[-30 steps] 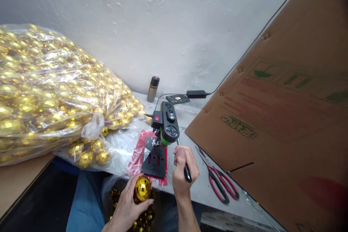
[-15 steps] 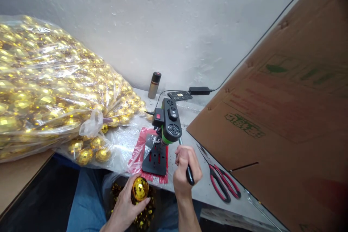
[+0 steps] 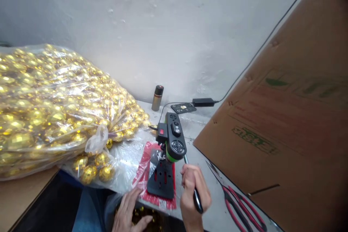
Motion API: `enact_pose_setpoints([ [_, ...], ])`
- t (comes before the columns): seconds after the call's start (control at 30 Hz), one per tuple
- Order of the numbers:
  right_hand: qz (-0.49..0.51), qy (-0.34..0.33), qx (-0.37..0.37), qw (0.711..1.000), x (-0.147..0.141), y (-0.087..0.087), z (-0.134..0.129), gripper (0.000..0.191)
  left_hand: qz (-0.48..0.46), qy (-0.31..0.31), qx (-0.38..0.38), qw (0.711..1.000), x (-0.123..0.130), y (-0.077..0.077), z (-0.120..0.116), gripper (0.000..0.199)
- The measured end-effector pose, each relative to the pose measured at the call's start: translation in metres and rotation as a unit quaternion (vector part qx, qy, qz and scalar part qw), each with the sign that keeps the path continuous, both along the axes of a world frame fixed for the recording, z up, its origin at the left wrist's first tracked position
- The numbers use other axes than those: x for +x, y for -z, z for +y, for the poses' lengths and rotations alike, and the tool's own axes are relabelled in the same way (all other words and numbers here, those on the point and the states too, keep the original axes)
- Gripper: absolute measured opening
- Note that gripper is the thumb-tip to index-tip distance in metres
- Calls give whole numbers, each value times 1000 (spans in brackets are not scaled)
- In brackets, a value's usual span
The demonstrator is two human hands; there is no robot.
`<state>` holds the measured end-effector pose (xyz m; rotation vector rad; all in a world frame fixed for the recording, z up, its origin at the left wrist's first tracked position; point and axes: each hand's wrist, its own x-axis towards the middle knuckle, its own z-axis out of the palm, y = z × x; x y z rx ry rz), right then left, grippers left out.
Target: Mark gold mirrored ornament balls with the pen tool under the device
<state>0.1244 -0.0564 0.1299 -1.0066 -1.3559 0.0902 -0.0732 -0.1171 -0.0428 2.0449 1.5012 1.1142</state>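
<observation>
My right hand (image 3: 193, 192) is wrapped round the black-ended lever (image 3: 198, 203) of a small black and green bench drill (image 3: 176, 136). The drill's slotted black base (image 3: 161, 190) rests on red plastic (image 3: 140, 168) at the table's front edge. My left hand (image 3: 127, 212) is at that edge, left of the base, fingers apart, with no ball visible in it. Below it, partly hidden by the hand and table, shiny gold pieces (image 3: 153, 217) lie in a bag at my lap.
A large clear bag of gold mirrored balls (image 3: 62, 105) fills the left, with several balls (image 3: 88, 174) by its knot. Behind the drill are a spray can (image 3: 157, 98), a phone (image 3: 183, 107) and a power adapter (image 3: 203, 102). Red-handled scissors (image 3: 239, 206) lie beside a cardboard box (image 3: 272, 116) at right.
The gold mirrored ball that my left hand held is out of sight, and that hand has moved up to the table edge. My right hand stays on the lever. The view has tilted up.
</observation>
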Motion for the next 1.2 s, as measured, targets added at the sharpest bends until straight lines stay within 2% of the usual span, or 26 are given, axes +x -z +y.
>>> enact_pose_setpoints([
  [0.07, -3, 2, 10, 1000, 1, 2, 2, 25, 23, -48, 42, 998, -2, -13, 29, 39],
  [0.17, -11, 3, 20, 1000, 3, 3, 6, 25, 112, -117, 64, 985, -9, -49, 86, 35],
  [0.2, -16, 3, 22, 1000, 3, 4, 7, 25, 167, -139, 40, 975, -14, -62, 105, 35],
  [0.27, -24, 1, 29, 999, 3, 4, 8, 25, 281, -203, -58, 936, -28, -87, 139, 34],
  [0.33, -22, 1, 32, 999, 3, 5, 9, 25, 303, -236, -90, 919, -42, -106, 164, 35],
  [0.43, -11, 1, 35, 999, 2, 6, 10, 24, 303, -252, -101, 913, -60, -120, 185, 46],
  [0.53, -15, -3, 43, 999, 2, 7, 10, 24, 293, -236, -114, 919, -67, -124, 195, 51],
  [0.67, -11, -4, 33, 999, 1, 7, 9, 25, 264, -195, -158, 931, -66, -121, 207, 32],
  [0.87, 9, -11, 32, 999, -2, 6, 10, 27, 148, -133, -254, 946, -59, -113, 219, 43],
  [1.03, -8, -15, 31, 999, 0, 1, 9, 26, -37, -69, -288, 954, -52, -117, 201, 59],
  [1.13, -5, -15, 14, 1000, 0, -3, 8, 24, -146, -36, -295, 944, -40, -117, 178, 65],
  [1.2, -1, -13, 11, 1000, -1, -10, 8, 25, -251, -14, -300, 920, -27, -114, 163, 68],
])
